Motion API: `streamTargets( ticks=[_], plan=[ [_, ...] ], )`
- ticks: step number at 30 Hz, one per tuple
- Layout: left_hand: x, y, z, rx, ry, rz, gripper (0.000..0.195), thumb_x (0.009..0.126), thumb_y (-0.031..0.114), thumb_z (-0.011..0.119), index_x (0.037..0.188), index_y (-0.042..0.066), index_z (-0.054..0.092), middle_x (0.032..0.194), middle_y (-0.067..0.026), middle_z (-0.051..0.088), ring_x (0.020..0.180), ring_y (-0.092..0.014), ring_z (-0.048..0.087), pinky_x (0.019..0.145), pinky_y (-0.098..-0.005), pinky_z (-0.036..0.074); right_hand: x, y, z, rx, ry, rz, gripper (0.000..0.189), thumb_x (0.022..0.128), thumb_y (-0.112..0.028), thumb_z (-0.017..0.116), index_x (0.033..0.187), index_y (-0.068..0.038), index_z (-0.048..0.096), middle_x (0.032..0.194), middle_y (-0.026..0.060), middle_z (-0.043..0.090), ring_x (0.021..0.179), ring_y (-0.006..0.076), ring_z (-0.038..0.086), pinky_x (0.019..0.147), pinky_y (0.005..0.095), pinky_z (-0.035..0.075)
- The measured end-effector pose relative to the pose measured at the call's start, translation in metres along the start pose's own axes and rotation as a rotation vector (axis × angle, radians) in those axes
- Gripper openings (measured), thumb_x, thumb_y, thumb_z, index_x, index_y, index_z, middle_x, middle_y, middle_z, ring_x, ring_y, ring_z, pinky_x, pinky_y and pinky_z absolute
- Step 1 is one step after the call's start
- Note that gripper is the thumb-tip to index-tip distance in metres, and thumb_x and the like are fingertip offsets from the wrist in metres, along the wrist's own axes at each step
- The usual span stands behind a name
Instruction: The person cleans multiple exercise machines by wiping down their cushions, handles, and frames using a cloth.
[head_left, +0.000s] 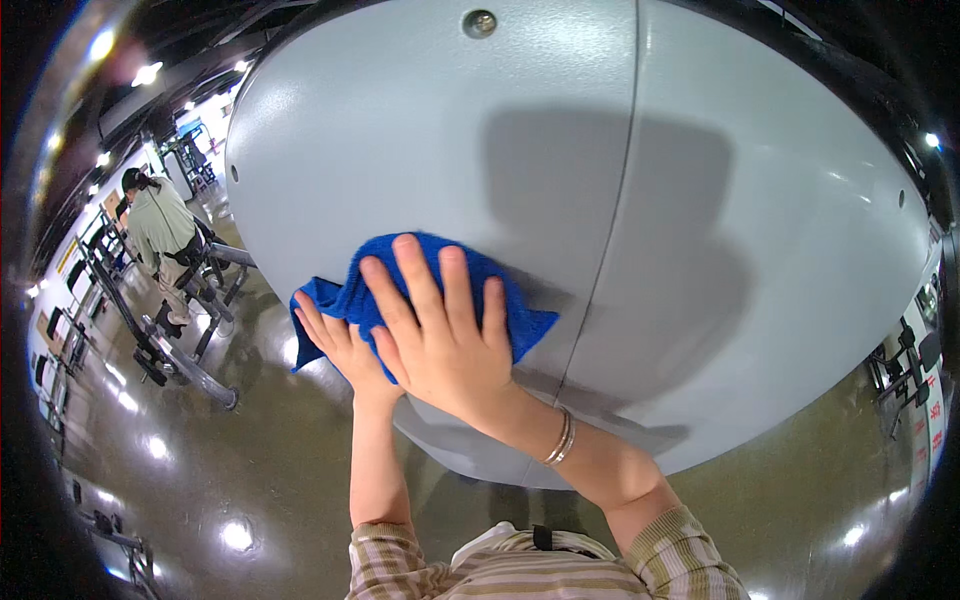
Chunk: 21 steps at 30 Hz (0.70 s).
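A large, smooth grey panel (420, 150) with a rounded outline and a seam fills the view before me. My right hand (446, 341) lies flat with fingers spread on a blue cloth (536, 322), pressing it against the panel. To its left, my left hand (349, 352) rests at the cloth's left part, near the panel's lower left edge; the right hand partly overlaps it, and part of its fingers and palm is hidden. A metal bracelet (562, 436) circles my right wrist.
A person (161, 221) in a light top and dark cap bends over exercise equipment (187, 360) at the left. More frames and equipment (911, 356) stand at the far right. A recessed screw (480, 24) sits near the panel's top. Shiny floor (300, 465) shows below.
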<state>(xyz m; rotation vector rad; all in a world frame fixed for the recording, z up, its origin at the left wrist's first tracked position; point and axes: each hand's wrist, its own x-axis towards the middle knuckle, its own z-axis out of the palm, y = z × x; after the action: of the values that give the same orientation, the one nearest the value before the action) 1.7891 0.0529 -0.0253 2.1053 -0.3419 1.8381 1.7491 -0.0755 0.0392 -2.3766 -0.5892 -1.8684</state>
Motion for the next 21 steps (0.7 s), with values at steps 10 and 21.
streamTargets(
  ticks=[10,21],
  plan=[
    [-0.074,-0.083,0.004,0.799,-0.556,0.073,0.076,0.090,0.041,0.050,0.144,0.002,0.014,0.148,-0.0216,0.019,0.139,-0.032,0.014,0.112,-0.0436,0.014,-0.017,-0.043,0.020,-0.128,-0.102,-0.242,0.053,0.087,-0.038,0.047,0.136,-0.018,0.046,0.144,0.0060,0.038,0.133,0.0279,0.032,0.107,0.0452,0.018],
    [-0.150,-0.046,0.001,-0.288,-0.173,-0.305,0.062,0.097,0.045,0.021,0.148,0.014,0.004,0.151,-0.0234,-0.003,0.138,-0.047,-0.001,0.108,-0.0594,0.004,-0.121,-0.020,0.031,-0.126,-0.335,-0.340,0.050,0.083,-0.021,0.051,0.132,-0.025,0.050,0.140,-0.0097,0.041,0.131,0.0149,0.031,0.108,0.0279,0.022]
  ],
)
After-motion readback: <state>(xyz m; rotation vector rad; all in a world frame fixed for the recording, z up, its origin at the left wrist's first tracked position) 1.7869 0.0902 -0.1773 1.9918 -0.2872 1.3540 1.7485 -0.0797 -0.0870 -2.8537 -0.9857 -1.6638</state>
